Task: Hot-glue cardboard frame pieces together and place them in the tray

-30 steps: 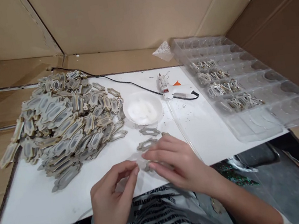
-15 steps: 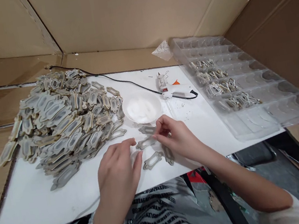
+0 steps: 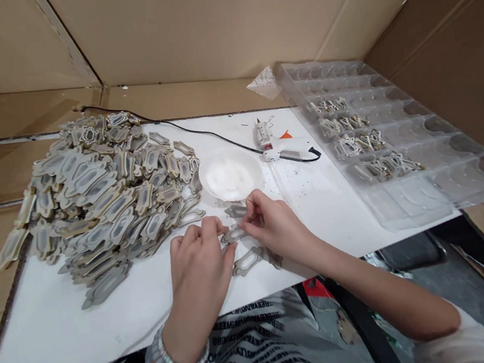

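Observation:
My left hand (image 3: 202, 262) has its thumb and forefinger closed at the left end of a small grey ornamental frame (image 3: 234, 234), which lies on the white tabletop. My right hand (image 3: 277, 224) is pinched over that frame's right end; whatever sits between its fingertips is hidden. Just beyond is another grey frame (image 3: 236, 211), partly behind the right fingers. On the near side lies a third frame (image 3: 248, 261), with one more piece (image 3: 273, 257) partly under the right hand. A shallow white dish (image 3: 231, 174) with white contents stands past the hands.
A large heap of similar grey frames (image 3: 104, 195) covers the left side. Behind the dish lies a white glue gun (image 3: 287, 150) with a black cord (image 3: 199, 131). At right, a clear compartment tray (image 3: 420, 138) holds several rows of small metallic pieces. Cardboard walls (image 3: 219, 22) enclose the back.
My left hand has moved right and its fingers have closed in on the frame's left end. My right hand has slid slightly left over the same frame, which stays about where it was.

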A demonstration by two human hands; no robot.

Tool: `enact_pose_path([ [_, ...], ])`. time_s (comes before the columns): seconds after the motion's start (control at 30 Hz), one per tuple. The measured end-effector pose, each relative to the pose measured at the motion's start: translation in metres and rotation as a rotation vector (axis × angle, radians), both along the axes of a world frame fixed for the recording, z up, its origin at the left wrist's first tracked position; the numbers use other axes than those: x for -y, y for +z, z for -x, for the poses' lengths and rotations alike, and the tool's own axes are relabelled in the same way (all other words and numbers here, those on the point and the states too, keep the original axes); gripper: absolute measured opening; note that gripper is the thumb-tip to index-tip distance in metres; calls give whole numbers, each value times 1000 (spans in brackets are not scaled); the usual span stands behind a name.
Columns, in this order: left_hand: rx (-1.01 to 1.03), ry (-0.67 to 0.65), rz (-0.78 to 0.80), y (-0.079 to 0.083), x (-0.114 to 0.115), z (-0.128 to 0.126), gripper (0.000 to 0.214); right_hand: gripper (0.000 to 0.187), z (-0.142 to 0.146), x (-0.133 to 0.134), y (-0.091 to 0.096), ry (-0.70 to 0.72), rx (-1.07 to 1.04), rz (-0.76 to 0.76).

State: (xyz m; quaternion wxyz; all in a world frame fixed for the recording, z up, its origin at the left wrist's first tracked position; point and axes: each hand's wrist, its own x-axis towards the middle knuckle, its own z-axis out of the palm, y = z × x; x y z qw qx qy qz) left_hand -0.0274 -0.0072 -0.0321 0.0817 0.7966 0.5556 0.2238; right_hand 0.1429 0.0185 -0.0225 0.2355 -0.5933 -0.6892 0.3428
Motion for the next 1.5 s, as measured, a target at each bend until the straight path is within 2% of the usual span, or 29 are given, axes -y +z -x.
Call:
enact_pose_path([
  [0.13, 6, 6, 26, 1, 0, 0, 31, 25, 2, 3, -4, 11, 115, -84],
  [0.33, 0, -11, 43, 1, 0, 0, 31, 16, 0, 7, -18, 97, 187, -404],
  [0.5, -7, -10, 35, 1, 1, 1, 38, 19, -9, 15, -12, 247, 282, -630],
  [0.67, 12, -21, 0, 1, 2, 6, 41, 20, -24, 28, -10, 426, 404, -724],
  [0.9, 3, -58, 67, 1, -1, 2, 34, 23, -33, 28, -11, 430, 465, -738],
  [1.17, 44, -46, 49, 1, -1, 4, 32, 30, -36, 27, -15, 416, 444, -695],
  [1.27, 119, 20, 17, 1, 4, 18, 25, 30, -37, 27, -14, 419, 447, -689],
  [1.37, 180, 189, 15, 3, 14, 42, 16, 30, -39, 25, -11, 418, 439, -681],
  [1.5, 144, 412, 127, 8, 31, 71, 29, 27, -35, 20, -5, 393, 407, -693],
])
